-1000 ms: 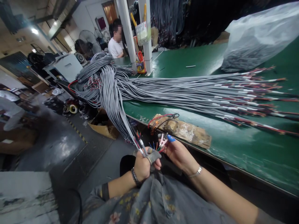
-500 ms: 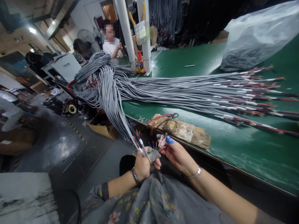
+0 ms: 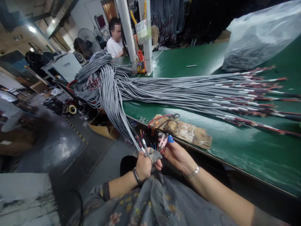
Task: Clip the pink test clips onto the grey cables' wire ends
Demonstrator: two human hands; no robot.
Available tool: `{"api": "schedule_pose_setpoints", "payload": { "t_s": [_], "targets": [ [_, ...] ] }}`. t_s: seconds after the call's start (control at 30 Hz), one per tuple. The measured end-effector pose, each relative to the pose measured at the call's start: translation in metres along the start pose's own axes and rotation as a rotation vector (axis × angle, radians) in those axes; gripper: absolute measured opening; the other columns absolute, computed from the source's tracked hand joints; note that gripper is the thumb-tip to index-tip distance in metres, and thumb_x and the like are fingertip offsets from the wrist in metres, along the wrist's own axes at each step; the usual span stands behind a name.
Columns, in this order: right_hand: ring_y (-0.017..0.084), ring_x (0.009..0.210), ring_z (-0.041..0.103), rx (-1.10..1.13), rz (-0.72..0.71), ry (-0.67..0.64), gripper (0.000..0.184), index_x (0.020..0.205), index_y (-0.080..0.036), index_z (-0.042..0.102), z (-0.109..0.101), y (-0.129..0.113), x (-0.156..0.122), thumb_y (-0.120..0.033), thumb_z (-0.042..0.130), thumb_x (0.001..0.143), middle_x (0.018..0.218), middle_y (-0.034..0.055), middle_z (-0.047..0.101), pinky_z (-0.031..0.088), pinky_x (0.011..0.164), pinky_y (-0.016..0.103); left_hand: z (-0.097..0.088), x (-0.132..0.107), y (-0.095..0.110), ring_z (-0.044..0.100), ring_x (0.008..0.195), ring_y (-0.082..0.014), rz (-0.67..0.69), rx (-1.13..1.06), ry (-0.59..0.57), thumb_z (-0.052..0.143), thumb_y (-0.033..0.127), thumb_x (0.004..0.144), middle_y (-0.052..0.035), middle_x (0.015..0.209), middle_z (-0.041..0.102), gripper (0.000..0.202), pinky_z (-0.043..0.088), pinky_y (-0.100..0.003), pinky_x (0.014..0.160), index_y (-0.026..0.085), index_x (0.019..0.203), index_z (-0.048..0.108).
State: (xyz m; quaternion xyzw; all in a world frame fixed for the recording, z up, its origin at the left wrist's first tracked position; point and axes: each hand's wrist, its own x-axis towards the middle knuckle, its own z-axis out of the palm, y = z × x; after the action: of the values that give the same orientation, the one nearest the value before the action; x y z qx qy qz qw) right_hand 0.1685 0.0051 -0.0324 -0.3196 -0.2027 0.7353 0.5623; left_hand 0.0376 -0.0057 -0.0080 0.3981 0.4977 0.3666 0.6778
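Observation:
My left hand (image 3: pixel 146 163), with grey covers on some fingertips, is closed around the ends of grey cables (image 3: pixel 145 147). Thin coloured wires (image 3: pixel 155 147) fan out from its grip toward the other hand. Close beside it, my right hand (image 3: pixel 177 154) pinches a small pale pink clip-like piece (image 3: pixel 163 142) near those wires; blue wrapping covers the thumb tip. Whether the pink piece touches a wire, I cannot tell. The held cables run up to a large bundle of grey cables (image 3: pixel 110 84) draped over the bench edge.
Along the near edge of the green bench (image 3: pixel 254 157) lies a worn wooden block (image 3: pixel 188 131) with red wires. A clear plastic bag (image 3: pixel 256 40) stands at the back right. White posts (image 3: pixel 147 47) carry tool pouches. An open carton (image 3: pixel 103 127) sits below. A person (image 3: pixel 114 40) sits across the bench.
Both my hands stay nearly in place, with the pink piece still in the right fingers. The person across the bench has shifted right and lowered a hand.

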Motion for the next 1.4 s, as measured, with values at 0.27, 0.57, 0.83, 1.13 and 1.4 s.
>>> {"api": "schedule_pose_setpoints", "payload": {
  "t_s": [0.27,0.57,0.83,1.13,1.4],
  "targets": [
    [0.014,0.059,0.055,0.061,0.061,0.014,0.045,0.081,-0.021,0.070,0.000,-0.003,-0.005,-0.064,0.068,0.067,0.072,0.0026,0.066,0.046,0.058,0.028,-0.007,-0.004,-0.004,0.048,0.034,-0.0096,0.025,0.038,-0.028,0.071,0.048,0.061,-0.0011,0.042,0.057,0.036,0.038,-0.021,0.037,0.014,0.057,0.058],
    [0.010,0.055,0.050,-0.150,0.138,-0.105,0.037,0.076,-0.016,0.066,-0.005,0.004,-0.035,-0.048,0.079,0.064,0.060,-0.0016,0.057,0.041,0.054,0.024,-0.014,-0.014,-0.003,0.052,0.040,-0.0113,0.069,0.095,-0.056,0.073,0.055,0.061,-0.0025,0.046,0.059,0.043,0.044,-0.023,0.044,0.015,0.057,0.058],
    [0.015,0.048,0.056,-0.267,0.037,-0.092,0.031,0.069,-0.019,0.062,0.012,0.008,-0.034,-0.045,0.078,0.065,0.053,-0.0005,0.063,0.042,0.053,0.029,-0.014,-0.013,0.004,0.052,0.040,-0.0124,0.070,0.277,-0.197,0.074,0.052,0.061,-0.0022,0.043,0.056,0.041,0.046,-0.024,0.046,0.016,0.049,0.057],
    [0.016,0.049,0.056,-0.277,0.036,-0.138,0.027,0.077,-0.019,0.062,0.010,0.006,-0.036,-0.043,0.074,0.071,0.051,-0.0014,0.062,0.040,0.055,0.030,-0.018,-0.009,0.001,0.053,0.040,-0.0130,0.049,0.220,-0.213,0.070,0.059,0.064,-0.0046,0.044,0.059,0.047,0.046,-0.026,0.048,0.015,0.048,0.061],
    [0.011,0.045,0.045,-0.257,0.017,0.005,0.037,0.066,-0.018,0.057,0.009,0.013,-0.034,-0.049,0.077,0.065,0.047,-0.0032,0.056,0.029,0.050,0.026,-0.019,-0.004,-0.011,0.059,0.044,-0.0152,0.062,0.115,-0.147,0.070,0.057,0.066,-0.0069,0.049,0.064,0.047,0.049,-0.027,0.051,0.014,0.052,0.062]
  ]
}}
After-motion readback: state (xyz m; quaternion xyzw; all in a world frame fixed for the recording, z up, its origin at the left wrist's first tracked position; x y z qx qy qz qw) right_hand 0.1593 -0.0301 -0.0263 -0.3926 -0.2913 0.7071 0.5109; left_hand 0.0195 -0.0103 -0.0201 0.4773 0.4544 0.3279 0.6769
